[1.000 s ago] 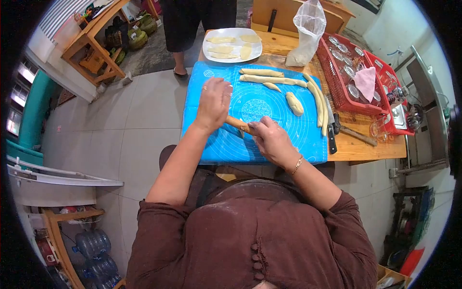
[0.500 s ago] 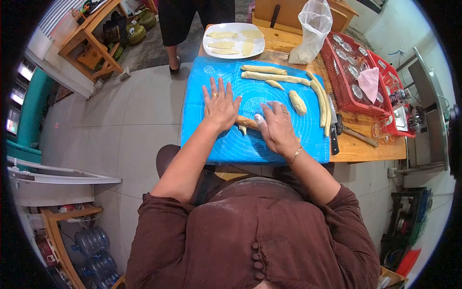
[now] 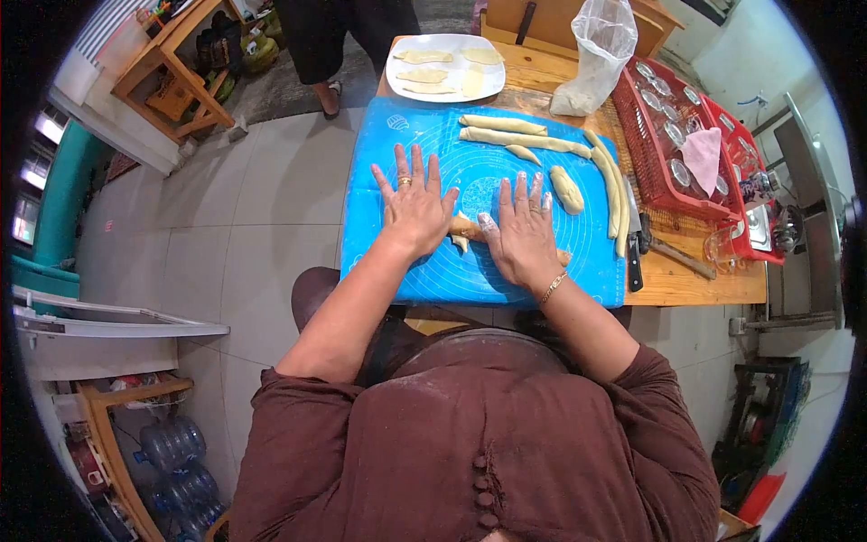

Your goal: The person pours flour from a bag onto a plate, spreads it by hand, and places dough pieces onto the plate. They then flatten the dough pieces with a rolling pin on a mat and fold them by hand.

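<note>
Both palms press on a wooden rolling pin (image 3: 467, 228) lying across the blue mat (image 3: 361, 212). My left hand (image 3: 417, 210) is on its left part, fingers spread flat. On its right part rests my right hand (image 3: 524, 235), fingers stretched out and floury at the tips. A small piece of dough (image 3: 461, 244) shows beneath the pin between the hands. Farther right on the mat lies a thick dough lump (image 3: 567, 190). Long dough strips (image 3: 524, 138) run along the mat's back and right side, with a short piece (image 3: 523, 154) near them.
A white plate (image 3: 394, 87) with flat dough pieces stands at the back left. Behind the mat is a plastic bag (image 3: 591, 63). A red crate (image 3: 646, 181) of glasses, a knife (image 3: 634, 262) and a wooden-handled tool (image 3: 684, 258) are on the right. A person's leg (image 3: 327, 98) shows beyond the table.
My right hand's fingers have straightened and now point forward, flat over the pin. The person beyond the table has shifted left.
</note>
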`<action>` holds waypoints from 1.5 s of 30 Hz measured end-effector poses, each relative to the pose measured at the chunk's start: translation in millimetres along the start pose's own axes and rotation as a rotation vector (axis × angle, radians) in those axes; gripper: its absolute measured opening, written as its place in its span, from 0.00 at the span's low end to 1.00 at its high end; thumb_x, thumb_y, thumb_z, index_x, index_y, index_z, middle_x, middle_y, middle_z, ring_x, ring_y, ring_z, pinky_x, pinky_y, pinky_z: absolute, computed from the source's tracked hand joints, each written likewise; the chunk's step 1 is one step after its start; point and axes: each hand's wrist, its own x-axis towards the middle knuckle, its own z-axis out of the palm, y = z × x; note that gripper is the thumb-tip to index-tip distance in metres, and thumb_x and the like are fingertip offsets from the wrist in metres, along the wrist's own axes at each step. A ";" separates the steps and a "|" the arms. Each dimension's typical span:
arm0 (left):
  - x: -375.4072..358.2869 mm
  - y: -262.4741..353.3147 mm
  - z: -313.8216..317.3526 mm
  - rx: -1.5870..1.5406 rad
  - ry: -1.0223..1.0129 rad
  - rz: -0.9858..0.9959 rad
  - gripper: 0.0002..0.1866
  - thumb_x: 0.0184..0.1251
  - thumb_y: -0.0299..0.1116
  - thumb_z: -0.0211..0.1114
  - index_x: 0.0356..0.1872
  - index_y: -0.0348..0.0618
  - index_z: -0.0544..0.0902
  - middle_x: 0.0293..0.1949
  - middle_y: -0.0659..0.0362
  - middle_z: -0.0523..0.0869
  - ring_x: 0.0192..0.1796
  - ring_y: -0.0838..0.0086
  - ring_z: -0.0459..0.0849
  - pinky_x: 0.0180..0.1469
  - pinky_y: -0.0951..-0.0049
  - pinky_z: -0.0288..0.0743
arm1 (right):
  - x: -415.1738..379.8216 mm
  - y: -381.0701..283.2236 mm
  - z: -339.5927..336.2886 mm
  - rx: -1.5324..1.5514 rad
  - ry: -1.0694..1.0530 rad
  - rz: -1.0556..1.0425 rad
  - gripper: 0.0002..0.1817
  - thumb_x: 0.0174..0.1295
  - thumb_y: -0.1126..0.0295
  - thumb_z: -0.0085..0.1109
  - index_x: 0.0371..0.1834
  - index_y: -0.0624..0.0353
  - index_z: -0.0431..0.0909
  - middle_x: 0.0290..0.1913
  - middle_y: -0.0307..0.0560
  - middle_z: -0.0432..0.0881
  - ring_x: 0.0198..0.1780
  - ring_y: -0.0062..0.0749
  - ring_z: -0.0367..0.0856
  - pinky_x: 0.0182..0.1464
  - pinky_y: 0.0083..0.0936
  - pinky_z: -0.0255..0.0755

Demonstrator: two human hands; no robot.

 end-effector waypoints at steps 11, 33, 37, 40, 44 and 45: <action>-27.2 -7.5 -6.9 -0.123 0.002 0.101 0.35 0.77 0.52 0.35 0.75 0.37 0.51 0.78 0.43 0.39 0.78 0.47 0.25 0.70 0.32 0.17 | -20.9 -9.5 -5.8 0.010 -0.051 -0.031 0.40 0.70 0.51 0.41 0.76 0.69 0.45 0.76 0.72 0.42 0.78 0.66 0.32 0.75 0.58 0.30; -9.1 -4.1 -12.2 -0.111 -0.117 0.094 0.37 0.77 0.55 0.32 0.75 0.35 0.50 0.78 0.43 0.40 0.78 0.47 0.27 0.71 0.34 0.19 | -10.7 -4.8 -11.6 0.080 -0.175 0.037 0.39 0.72 0.47 0.34 0.77 0.64 0.44 0.77 0.73 0.39 0.78 0.67 0.32 0.75 0.58 0.30; 7.2 -1.7 -8.4 -0.093 -0.123 0.074 0.38 0.76 0.56 0.31 0.76 0.35 0.48 0.78 0.44 0.40 0.78 0.48 0.27 0.72 0.34 0.19 | -0.9 1.5 -8.8 0.065 -0.149 0.043 0.40 0.72 0.45 0.33 0.77 0.64 0.45 0.77 0.73 0.39 0.78 0.67 0.32 0.75 0.58 0.30; 17.0 -0.2 -5.9 -0.093 -0.133 0.058 0.38 0.76 0.56 0.32 0.75 0.34 0.48 0.78 0.44 0.40 0.78 0.48 0.27 0.72 0.34 0.20 | 9.2 6.4 -5.4 0.064 -0.145 0.061 0.40 0.72 0.45 0.34 0.77 0.64 0.45 0.76 0.74 0.40 0.78 0.68 0.32 0.75 0.58 0.30; 28.8 2.7 -4.2 -0.085 -0.124 0.016 0.39 0.76 0.55 0.33 0.75 0.33 0.46 0.78 0.43 0.39 0.78 0.48 0.28 0.72 0.33 0.21 | 21.0 15.0 0.9 0.053 -0.136 0.067 0.40 0.71 0.44 0.35 0.77 0.64 0.47 0.76 0.75 0.40 0.78 0.68 0.32 0.75 0.57 0.30; 32.0 3.4 -2.6 -0.084 -0.127 0.015 0.39 0.76 0.55 0.33 0.75 0.33 0.46 0.78 0.43 0.39 0.78 0.48 0.28 0.72 0.33 0.21 | 23.9 16.5 2.6 0.024 -0.116 0.062 0.40 0.71 0.44 0.36 0.77 0.64 0.48 0.76 0.75 0.39 0.78 0.68 0.32 0.75 0.56 0.30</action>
